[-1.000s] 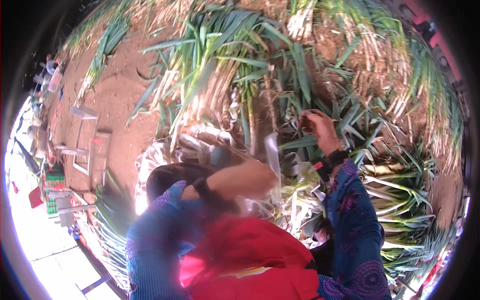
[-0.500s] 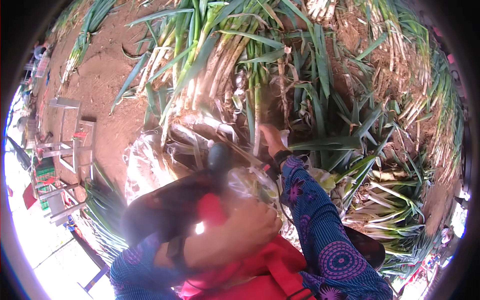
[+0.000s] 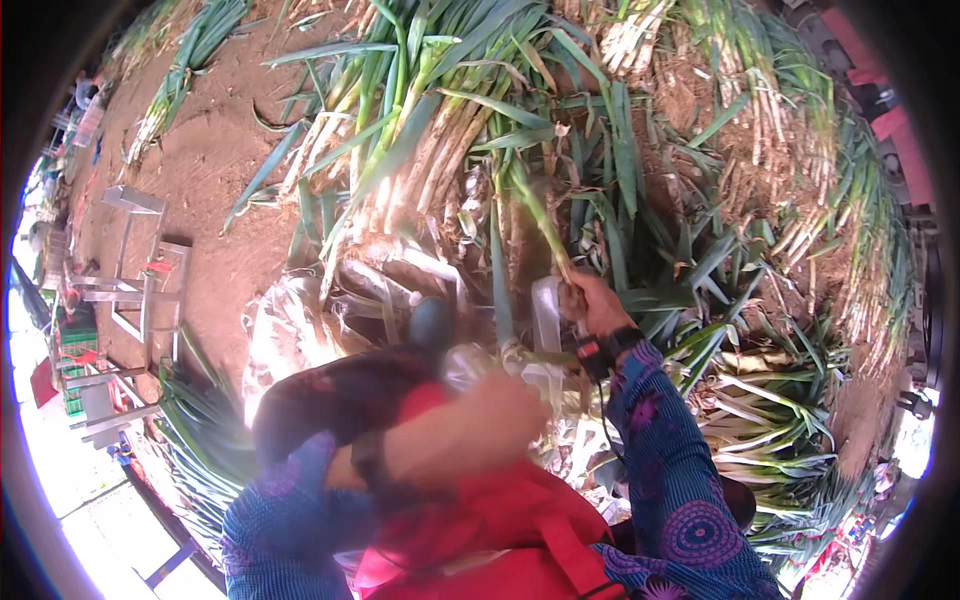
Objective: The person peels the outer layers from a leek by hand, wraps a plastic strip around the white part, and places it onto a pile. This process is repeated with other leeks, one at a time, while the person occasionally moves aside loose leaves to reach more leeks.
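**Leek stalk gripped at centre frame, right hand on it**

The long green-and-pale leek stalk (image 3: 530,215) stands just right of centre. Its long axis runs from the hand up and slightly left toward the upper middle of the frame, leaves fanning at the top. The right hand (image 3: 592,303) is closed around its lower end, fingers wrapped; a black wrist strap sits just below, and the blue patterned sleeve (image 3: 670,470) runs down to the lower right.

The left hand (image 3: 505,408) sits below and left of that grip, at centre-low, blurred. Whether it is open or closed, or has hold of anything, cannot be told. It lies near the stalk's base, apart from the right hand; the right is the one on the stalk.

Outward: a red cloth or bag (image 3: 480,530) at the lower centre. A heaped pile of leeks with white shanks (image 3: 420,170) fills the upper centre and right. Bare reddish-brown soil (image 3: 210,180) lies upper left, with a grey metal frame stand (image 3: 140,270) at the left edge.
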A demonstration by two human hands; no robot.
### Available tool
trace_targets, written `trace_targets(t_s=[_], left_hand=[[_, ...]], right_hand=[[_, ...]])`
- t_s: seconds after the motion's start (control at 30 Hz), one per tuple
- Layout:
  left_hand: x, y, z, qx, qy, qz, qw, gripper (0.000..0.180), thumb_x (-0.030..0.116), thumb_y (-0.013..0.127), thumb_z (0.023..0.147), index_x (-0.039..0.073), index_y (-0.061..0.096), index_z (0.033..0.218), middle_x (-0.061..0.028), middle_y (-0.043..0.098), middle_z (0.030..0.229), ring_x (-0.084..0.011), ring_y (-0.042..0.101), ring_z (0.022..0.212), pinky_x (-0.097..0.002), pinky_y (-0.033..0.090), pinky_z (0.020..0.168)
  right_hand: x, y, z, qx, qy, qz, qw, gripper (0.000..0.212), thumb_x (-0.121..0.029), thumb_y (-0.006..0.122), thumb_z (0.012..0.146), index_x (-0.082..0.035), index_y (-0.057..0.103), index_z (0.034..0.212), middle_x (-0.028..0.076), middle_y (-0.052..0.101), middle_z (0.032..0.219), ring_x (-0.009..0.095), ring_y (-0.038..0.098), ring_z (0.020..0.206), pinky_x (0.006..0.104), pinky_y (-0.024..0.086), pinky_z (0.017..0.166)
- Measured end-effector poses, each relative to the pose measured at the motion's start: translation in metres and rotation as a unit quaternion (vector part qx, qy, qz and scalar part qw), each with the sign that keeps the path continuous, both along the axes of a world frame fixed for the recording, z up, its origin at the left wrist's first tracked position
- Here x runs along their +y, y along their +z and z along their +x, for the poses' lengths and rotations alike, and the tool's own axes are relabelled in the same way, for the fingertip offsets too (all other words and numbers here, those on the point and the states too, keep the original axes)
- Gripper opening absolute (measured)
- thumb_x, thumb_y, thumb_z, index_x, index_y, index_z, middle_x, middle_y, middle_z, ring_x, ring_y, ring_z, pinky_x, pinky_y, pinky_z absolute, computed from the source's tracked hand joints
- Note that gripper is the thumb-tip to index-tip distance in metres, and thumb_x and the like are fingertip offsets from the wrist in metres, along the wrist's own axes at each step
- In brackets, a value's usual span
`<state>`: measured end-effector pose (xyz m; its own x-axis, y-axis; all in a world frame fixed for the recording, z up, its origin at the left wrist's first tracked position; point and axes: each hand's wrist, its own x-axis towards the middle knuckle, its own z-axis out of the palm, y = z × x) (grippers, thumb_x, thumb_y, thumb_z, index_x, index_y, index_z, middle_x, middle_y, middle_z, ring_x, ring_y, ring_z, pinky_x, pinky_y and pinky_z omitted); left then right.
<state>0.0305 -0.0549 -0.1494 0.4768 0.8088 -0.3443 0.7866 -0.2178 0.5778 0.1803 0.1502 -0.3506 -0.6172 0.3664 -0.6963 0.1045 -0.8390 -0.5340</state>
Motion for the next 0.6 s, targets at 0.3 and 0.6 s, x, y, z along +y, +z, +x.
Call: trace_targets(t_s=[0.3,0.6], left_hand=[[0.023,-0.023,0.009,0.018,0.035,0.029,0.999,0.018,0.019,0.056,0.080,0.003,0.062,0.086,-0.0166,0.065,0.086,-0.0331,0.064,0.083,-0.0414,0.052,0.074],[0.063,0.001,0.093,-0.494,0.399,-0.080,0.769,0.052,0.054,0.057,0.087,0.007,0.061,0.108,-0.0034,0.064,0.101,-0.0135,0.060,0.095,-0.0301,0.049,0.074]], right_hand=[[-0.100,0.164,0.170,0.018,-0.073,-0.090,0.993,0.032,-0.025,0.043,0.099,-0.014,0.045,0.129,0.001,0.049,0.071,0.009,0.041,0.050,0.0220,0.030,0.040],[-0.191,0.239,0.196,0.032,-0.187,0.163,0.968,0.041,-0.031,0.048,0.095,-0.010,0.045,0.130,0.001,0.046,0.068,0.009,0.041,0.048,0.0225,0.029,0.039]])
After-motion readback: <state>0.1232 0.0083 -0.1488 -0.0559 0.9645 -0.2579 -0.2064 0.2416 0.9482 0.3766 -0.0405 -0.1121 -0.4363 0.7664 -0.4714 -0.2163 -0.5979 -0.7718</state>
